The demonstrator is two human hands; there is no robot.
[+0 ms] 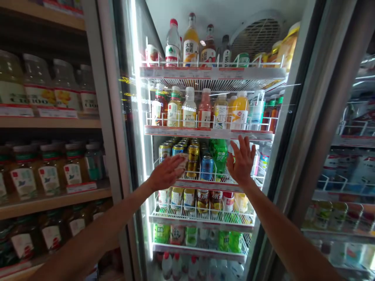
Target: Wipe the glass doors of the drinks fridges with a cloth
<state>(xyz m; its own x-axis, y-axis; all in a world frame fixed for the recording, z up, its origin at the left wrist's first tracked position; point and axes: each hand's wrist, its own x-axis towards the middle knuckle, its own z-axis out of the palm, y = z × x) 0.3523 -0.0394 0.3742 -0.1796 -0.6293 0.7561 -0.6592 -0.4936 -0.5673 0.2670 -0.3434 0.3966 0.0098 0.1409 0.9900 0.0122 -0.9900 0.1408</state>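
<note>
Nearest, two bare arms reach forward to a pair of hands. The left hand has its fingers laid together, pointing right, and pinned beneath their tips is what looks like a pale cloth. The right hand stands to the right of those fingers, well apart, its own fingers spread and raised with nothing in them; whether they touch the glass door in front of them cannot be told.

Past the glass, a gold can stands just beyond the left fingertips. A blue can stands between the two sets of fingers, and a green bottle just left of the right ones. Below the left fingers runs a row of cans and bottles, among them a brown can. Above the right fingertips, an orange juice bottle stands on its shelf. Farthest, above them all, sits a round fan grille.
</note>
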